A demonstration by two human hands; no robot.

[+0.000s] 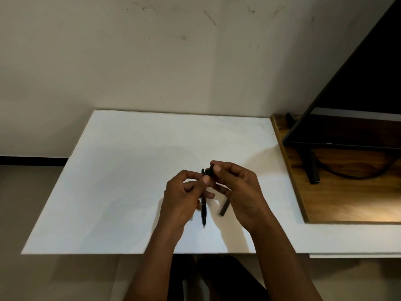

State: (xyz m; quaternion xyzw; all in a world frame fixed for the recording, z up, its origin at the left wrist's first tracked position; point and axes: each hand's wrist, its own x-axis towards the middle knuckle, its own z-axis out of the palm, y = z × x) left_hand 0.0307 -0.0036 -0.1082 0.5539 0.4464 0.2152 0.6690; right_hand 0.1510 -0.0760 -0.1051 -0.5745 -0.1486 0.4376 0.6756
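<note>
Overall: two bare hands meet above the middle of the white tabletop (121,170), somewhat nearer its front edge than its back edge.
Held thing: a dark pen (204,211) runs front to back beneath the hands, tip towards the front edge; whether it rests on the tabletop or is lifted off it cannot be told.
Left side: the left hand (184,198) pinches the pen near its far end between thumb and forefinger, the other fingers curled below.
Right side: the right hand (238,190) pinches a small black piece (208,171) at the pen's far end, close against the left fingertips.
Beside it: a short grey bar (224,207) lies flat just right of the pen, partly under the right hand.
Right end: a wooden board (336,203) covers the tabletop towards its right edge and carries a dark screen (358,83) on a black stand (312,168).
</note>
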